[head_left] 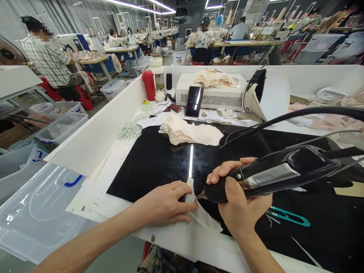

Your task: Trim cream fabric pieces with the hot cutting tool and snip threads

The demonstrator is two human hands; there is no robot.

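My left hand [166,203] lies flat on a small white fabric piece [203,218] at the front edge of the black glossy worktop [159,159], fingers pressing it down. My right hand [237,201] grips a black corded hand tool [273,174], its tip touching the fabric right beside my left fingertips. The tool's cable [298,115] arcs away to the right. A stack of cream fabric pieces [190,132] sits farther back on the worktop.
Teal thread snips [290,217] lie right of my right hand. A white machine box [212,93], phone [194,101], red bottle [149,85], white lamp [267,94] and coiled cord [130,131] stand behind. Clear plastic bins [42,204] sit left. Other people work at far tables.
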